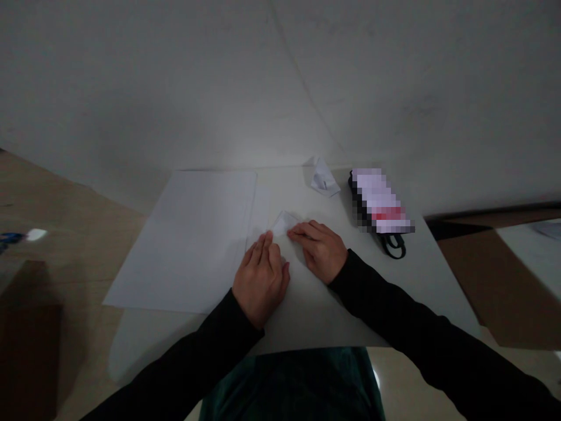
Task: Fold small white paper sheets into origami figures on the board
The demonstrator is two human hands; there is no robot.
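Note:
A small folded piece of white paper (284,222) lies on the white table (333,321), pointed at its far end. At its near left edge, my left hand (262,273) presses down with the fingers held together. My right hand (321,247) has its thumb and fingertips pinched on the paper's right edge. Beyond my hands stands another folded white paper piece (324,178), near the wall. Large white sheets (188,240) lie on the left of the table, close to my left hand.
A phone (381,202) with a pixelated screen and a black strap (395,247) lies at the back right. A grey wall (219,88) borders the table's far edge. Cardboard (499,286) is on the right, and a dark brown box (30,351) is at the lower left.

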